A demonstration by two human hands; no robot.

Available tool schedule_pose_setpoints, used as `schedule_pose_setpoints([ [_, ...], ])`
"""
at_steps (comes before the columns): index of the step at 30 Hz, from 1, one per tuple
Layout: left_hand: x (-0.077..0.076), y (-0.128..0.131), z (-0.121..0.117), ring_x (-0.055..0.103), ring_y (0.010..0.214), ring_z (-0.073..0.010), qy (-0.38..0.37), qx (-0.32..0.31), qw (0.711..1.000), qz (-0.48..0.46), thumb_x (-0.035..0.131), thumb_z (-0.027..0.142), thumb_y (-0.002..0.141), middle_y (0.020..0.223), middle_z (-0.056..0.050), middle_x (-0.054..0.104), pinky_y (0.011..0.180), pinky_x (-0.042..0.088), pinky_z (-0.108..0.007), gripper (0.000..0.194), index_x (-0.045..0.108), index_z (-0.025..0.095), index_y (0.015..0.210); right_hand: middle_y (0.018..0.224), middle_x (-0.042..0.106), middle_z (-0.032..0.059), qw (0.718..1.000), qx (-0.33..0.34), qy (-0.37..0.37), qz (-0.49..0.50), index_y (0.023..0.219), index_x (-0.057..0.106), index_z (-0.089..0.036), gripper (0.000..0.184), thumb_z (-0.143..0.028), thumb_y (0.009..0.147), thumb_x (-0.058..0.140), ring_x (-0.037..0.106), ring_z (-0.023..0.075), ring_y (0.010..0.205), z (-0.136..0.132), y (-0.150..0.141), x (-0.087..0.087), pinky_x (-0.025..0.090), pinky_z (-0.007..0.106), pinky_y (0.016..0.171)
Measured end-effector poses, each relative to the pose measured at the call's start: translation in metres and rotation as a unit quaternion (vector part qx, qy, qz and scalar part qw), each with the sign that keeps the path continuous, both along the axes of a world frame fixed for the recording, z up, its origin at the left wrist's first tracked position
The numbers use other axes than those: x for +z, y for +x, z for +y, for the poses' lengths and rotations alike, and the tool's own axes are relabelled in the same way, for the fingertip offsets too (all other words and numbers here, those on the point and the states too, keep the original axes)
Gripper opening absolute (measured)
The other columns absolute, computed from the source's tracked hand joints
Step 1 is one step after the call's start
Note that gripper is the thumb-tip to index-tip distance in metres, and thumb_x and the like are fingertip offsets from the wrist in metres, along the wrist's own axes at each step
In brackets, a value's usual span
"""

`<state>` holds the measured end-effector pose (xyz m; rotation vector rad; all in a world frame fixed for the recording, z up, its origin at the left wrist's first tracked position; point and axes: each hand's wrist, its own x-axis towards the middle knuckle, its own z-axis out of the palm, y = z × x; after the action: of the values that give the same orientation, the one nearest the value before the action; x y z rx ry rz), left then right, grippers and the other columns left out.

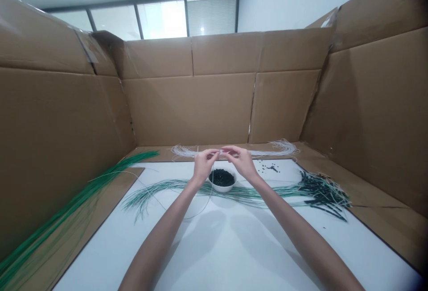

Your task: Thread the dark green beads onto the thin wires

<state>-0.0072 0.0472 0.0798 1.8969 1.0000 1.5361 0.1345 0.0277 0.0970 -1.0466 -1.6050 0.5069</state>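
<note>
**Figure:** 2 bare hands at work above a white board (pixel 214 255). Left hand (pixel 202 167) and right hand (pixel 242 162) grip, fingertips closed, a small pale piece (pixel 220 151) on a thin white wire (pixel 200 204). A round white bowl (pixel 228 188) still holds many black pellets (pixel 221 177). Black-tipped green wires (pixel 324 190) lie heaped at right; long white wires (pixel 281 149) remain beyond.

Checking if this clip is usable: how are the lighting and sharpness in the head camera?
Head view: the window glares white, soft shadows lie on the white board under the left forearm, the green strands at lower left smear with blur.
</note>
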Motion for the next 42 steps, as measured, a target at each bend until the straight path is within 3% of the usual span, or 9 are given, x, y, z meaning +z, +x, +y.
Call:
schedule_pose_setpoints([
  [6, -0.001, 0.003, -0.004, 0.063, 0.073, -0.0146, 0.025, -0.007, 0.998, 0.052, 0.051, 0.032, 0.076, 0.082, -0.003, 0.067, 0.070, 0.049, -0.025, 0.022, 0.066, 0.018, 0.085, 0.076, 0.067, 0.0058, 0.997, -0.031, 0.046, -0.054, 0.074, 0.066, -0.017, 0.023, -0.034, 0.072, 0.052, 0.061, 0.0168, 0.069, 0.004, 0.004, -0.004, 0.049, 0.025, 0.058],
  [11, -0.001, 0.003, -0.004, 0.063, 0.073, -0.0151, 0.010, -0.013, 0.999, 0.052, 0.050, 0.036, 0.076, 0.083, -0.003, 0.067, 0.070, 0.049, -0.025, 0.026, 0.066, 0.019, 0.088, 0.071, 0.067, 0.0062, 1.000, -0.009, -0.003, -0.027, 0.072, 0.068, -0.015, 0.023, -0.034, 0.068, 0.055, 0.061, 0.0166, 0.060, 0.005, 0.006, -0.001, 0.049, 0.023, 0.048],
  [20, 0.003, 0.003, -0.007, 0.063, 0.071, -0.0159, 0.025, -0.014, 0.997, 0.065, 0.050, 0.034, 0.076, 0.080, -0.003, 0.068, 0.067, 0.048, -0.025, 0.024, 0.066, 0.020, 0.088, 0.070, 0.068, 0.0077, 0.999, 0.023, -0.041, -0.006, 0.077, 0.069, -0.012, 0.028, -0.035, 0.066, 0.056, 0.061, 0.0182, 0.063, 0.007, 0.010, 0.001, 0.050, 0.024, 0.050],
  [27, 0.003, -0.002, -0.007, 0.061, 0.071, -0.0132, 0.032, -0.054, 0.991, 0.115, 0.054, 0.026, 0.074, 0.080, 0.001, 0.067, 0.075, 0.046, -0.026, 0.040, 0.049, 0.024, 0.114, 0.069, 0.067, 0.0079, 0.993, 0.063, -0.091, -0.040, 0.074, 0.068, -0.011, 0.028, -0.035, 0.064, 0.058, 0.060, 0.0167, 0.062, 0.008, 0.018, 0.003, 0.050, 0.024, 0.050],
  [32, -0.001, 0.006, -0.007, 0.062, 0.073, -0.0158, -0.056, -0.096, 0.994, 0.006, 0.059, 0.031, 0.069, 0.079, -0.005, 0.066, 0.072, 0.049, -0.029, 0.039, 0.055, 0.017, 0.106, 0.070, 0.067, 0.0081, 0.996, 0.030, -0.080, -0.037, 0.073, 0.068, -0.010, 0.027, -0.034, 0.064, 0.057, 0.059, 0.0162, 0.060, 0.005, 0.015, 0.005, 0.049, 0.023, 0.049],
  [37, -0.006, 0.016, -0.007, 0.062, 0.064, -0.0151, -0.204, -0.164, 0.955, -0.142, 0.062, 0.033, 0.066, 0.075, -0.010, 0.064, 0.068, 0.051, -0.031, 0.029, 0.060, 0.008, 0.082, 0.065, 0.066, 0.0085, 0.997, -0.003, -0.080, -0.022, 0.073, 0.067, -0.009, 0.027, -0.033, 0.063, 0.057, 0.059, 0.0162, 0.058, 0.006, 0.013, 0.004, 0.048, 0.023, 0.047],
  [42, -0.007, 0.014, -0.005, 0.060, 0.060, -0.0115, -0.270, -0.176, 0.926, -0.198, 0.067, 0.031, 0.062, 0.077, -0.009, 0.063, 0.066, 0.051, -0.030, 0.029, 0.060, 0.008, 0.079, 0.062, 0.066, 0.0080, 0.996, 0.010, -0.082, -0.009, 0.072, 0.067, -0.009, 0.028, -0.033, 0.063, 0.057, 0.058, 0.0152, 0.056, 0.010, 0.013, -0.001, 0.047, 0.022, 0.046],
])
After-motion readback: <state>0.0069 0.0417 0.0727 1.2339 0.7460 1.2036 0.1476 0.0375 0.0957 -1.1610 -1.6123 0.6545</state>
